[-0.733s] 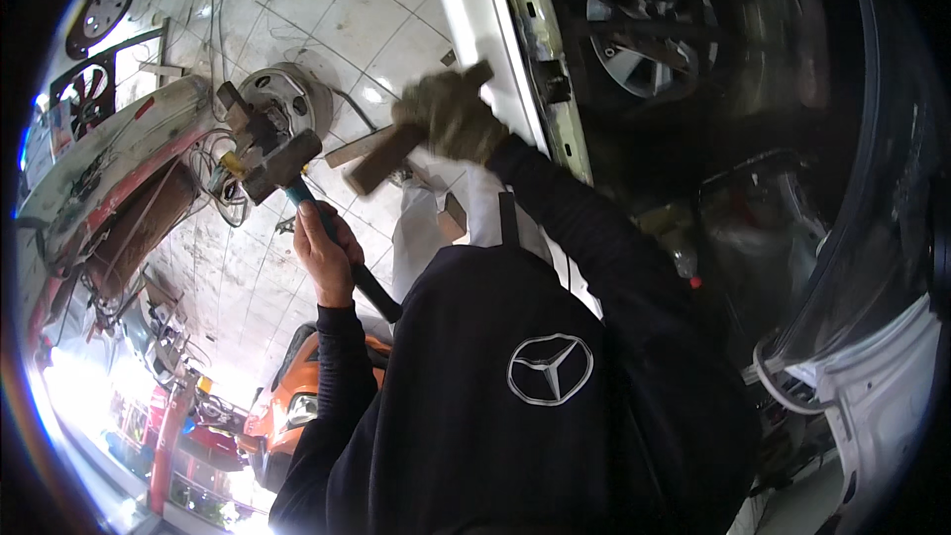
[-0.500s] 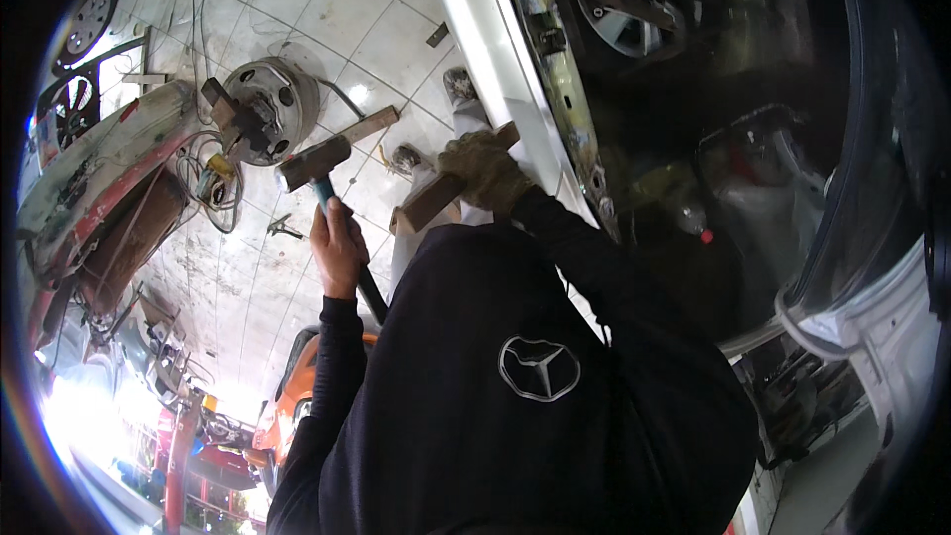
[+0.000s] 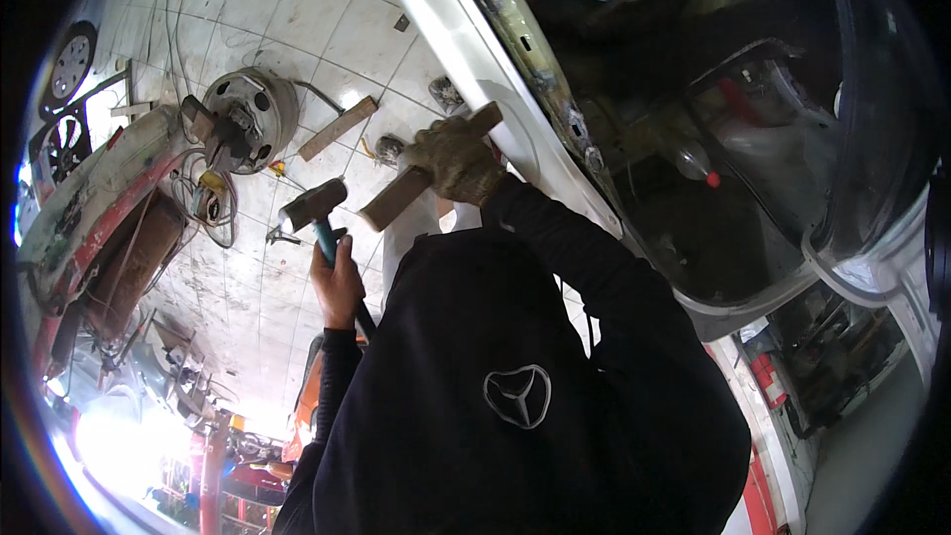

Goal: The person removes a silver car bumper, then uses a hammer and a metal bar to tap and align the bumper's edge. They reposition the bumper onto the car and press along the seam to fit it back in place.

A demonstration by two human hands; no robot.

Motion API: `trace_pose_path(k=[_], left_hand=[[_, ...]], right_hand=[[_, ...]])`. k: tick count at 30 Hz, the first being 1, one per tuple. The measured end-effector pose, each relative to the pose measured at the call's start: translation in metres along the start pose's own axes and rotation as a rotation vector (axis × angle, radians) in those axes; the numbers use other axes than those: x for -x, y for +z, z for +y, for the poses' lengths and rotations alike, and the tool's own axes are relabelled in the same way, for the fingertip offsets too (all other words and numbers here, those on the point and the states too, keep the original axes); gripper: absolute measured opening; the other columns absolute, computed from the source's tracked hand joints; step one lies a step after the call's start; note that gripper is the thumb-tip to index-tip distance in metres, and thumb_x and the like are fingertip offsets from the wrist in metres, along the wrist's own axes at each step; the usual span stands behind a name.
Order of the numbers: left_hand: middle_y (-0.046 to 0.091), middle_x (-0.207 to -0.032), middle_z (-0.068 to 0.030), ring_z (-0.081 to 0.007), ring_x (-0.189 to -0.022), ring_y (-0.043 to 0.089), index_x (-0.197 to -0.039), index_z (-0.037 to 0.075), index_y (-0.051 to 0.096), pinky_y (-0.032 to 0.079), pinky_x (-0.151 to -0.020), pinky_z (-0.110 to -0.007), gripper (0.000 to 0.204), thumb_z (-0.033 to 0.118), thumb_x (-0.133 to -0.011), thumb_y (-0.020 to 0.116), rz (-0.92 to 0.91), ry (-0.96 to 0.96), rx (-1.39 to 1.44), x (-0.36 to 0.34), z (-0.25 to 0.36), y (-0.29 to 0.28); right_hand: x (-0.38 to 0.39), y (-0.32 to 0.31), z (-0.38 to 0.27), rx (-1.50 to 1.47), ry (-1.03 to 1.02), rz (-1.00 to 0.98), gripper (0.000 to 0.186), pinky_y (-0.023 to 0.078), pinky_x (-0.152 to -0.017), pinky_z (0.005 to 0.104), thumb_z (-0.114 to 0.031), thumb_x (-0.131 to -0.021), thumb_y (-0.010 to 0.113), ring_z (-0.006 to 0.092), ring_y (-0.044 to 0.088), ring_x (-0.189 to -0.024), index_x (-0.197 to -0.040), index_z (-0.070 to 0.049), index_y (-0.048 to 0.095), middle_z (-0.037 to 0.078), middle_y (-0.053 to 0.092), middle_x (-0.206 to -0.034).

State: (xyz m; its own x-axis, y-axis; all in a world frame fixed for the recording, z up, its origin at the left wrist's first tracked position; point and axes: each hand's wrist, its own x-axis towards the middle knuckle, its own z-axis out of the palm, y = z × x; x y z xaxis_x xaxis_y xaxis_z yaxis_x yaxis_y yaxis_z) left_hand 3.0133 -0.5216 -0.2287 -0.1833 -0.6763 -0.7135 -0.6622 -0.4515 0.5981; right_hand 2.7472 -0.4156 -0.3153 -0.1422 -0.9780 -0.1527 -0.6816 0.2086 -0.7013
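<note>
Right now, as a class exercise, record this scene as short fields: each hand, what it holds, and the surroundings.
Left hand: bare, gripping a hammer by its handle
Right hand: gloved, gripping a wooden block
Car sill: white, near the right hand; contact with the block unclear
Floor: pale tiles; a wheel rim and loose wooden strip lie there

Head-worn view (wide fisheye, edges bowed), looking down over torso (image 3: 446, 337), hands (image 3: 456, 160) near, tiled floor (image 3: 342, 25) farther.
</note>
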Motion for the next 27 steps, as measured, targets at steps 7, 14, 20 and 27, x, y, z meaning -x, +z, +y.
trace_pose_path(k=[7, 14, 20, 27], left_hand=[[0.046, -0.054, 0.0037, -0.0064, -0.039, 0.045, -0.097, 0.007, 0.057, 0.034, -0.036, -0.025, 0.017, 0.02, -0.104, 0.066, 0.105, -0.026, 0.02, 0.019, 0.003, 0.04], [0.047, -0.058, 0.0058, -0.0041, -0.041, 0.042, -0.093, 0.012, 0.052, 0.034, -0.038, -0.023, 0.021, 0.02, -0.103, 0.069, 0.125, -0.014, 0.072, 0.024, 0.025, 0.084], [0.047, -0.057, 0.0069, -0.0022, -0.043, 0.039, -0.085, 0.013, 0.053, 0.028, -0.039, -0.023, 0.024, 0.017, -0.103, 0.069, 0.102, 0.014, 0.18, 0.026, 0.019, 0.096], [0.048, -0.061, 0.0076, -0.0026, -0.05, 0.039, -0.08, 0.011, 0.055, 0.028, -0.045, -0.024, 0.029, 0.018, -0.098, 0.077, 0.132, 0.035, 0.205, 0.031, 0.003, 0.103]], right_hand=[[0.003, -0.018, 0.03, 0.044, -0.061, -0.06, 0.015, 0.046, -0.087, 0.0511, -0.031, -0.09, 0.063, 0.0296, 0.067, -0.094, -0.098, -0.021, 0.071, 0.006, 0.067, -0.093], [0.0, -0.017, 0.073, 0.027, -0.161, -0.023, 0.021, 0.044, -0.091, 0.0521, -0.03, -0.084, 0.068, 0.0299, 0.064, -0.098, -0.104, -0.021, 0.07, 0.006, 0.068, -0.099], [-0.014, -0.037, 0.08, 0.032, -0.122, -0.064, 0.024, 0.05, -0.094, 0.0496, -0.028, -0.082, 0.074, 0.0297, 0.069, -0.103, -0.104, -0.02, 0.069, 0.007, 0.07, -0.102], [-0.017, -0.045, 0.075, -0.073, -0.093, -0.104, 0.022, 0.047, -0.099, 0.0486, -0.022, -0.078, 0.077, 0.0322, 0.066, -0.107, -0.099, -0.018, 0.069, 0.008, 0.069, -0.101]])
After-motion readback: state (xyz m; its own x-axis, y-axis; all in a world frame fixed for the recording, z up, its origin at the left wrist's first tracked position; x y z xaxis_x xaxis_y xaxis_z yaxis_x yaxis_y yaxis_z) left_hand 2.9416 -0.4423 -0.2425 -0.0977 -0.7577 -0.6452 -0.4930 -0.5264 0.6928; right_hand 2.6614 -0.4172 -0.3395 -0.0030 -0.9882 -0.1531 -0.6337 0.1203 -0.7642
